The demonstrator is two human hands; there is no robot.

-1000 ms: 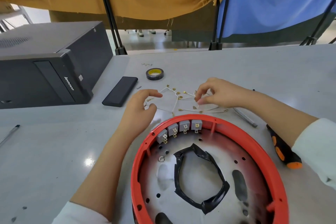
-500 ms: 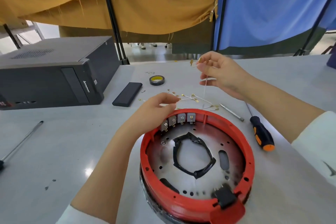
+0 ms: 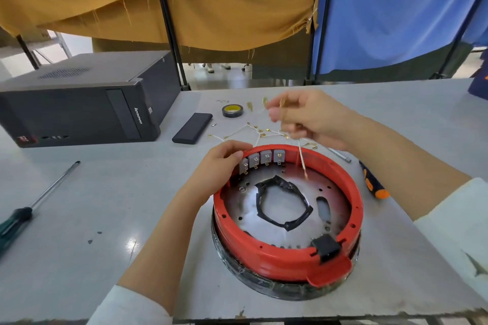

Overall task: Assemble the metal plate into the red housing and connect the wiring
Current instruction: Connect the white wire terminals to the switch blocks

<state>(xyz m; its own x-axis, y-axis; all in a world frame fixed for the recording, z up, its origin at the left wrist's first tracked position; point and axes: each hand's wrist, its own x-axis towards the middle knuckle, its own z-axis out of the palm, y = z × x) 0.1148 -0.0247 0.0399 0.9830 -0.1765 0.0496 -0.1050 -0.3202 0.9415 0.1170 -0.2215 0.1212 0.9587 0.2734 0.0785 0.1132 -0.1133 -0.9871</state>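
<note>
My right hand [image 3: 314, 119] has lifted one white wire [image 3: 301, 158] off the far pile and pinches it over the red housing [image 3: 277, 253]; my left hand [image 3: 221, 163] grips the far rim; the metal plate [image 3: 280, 200] sits inside; plugging comes next.

You have one red housing [image 3: 277, 258] with one metal plate [image 3: 280, 208] inside it and four grey switches [image 3: 261, 159] along its far wall. There are two screwdrivers, one [image 3: 34, 206] on your left and one [image 3: 373, 185] on your right. One tape roll [image 3: 232, 110], one black bar [image 3: 192, 128], one computer [image 3: 79, 103]. The loose wires [image 3: 253, 132] are too tangled to count.
</note>
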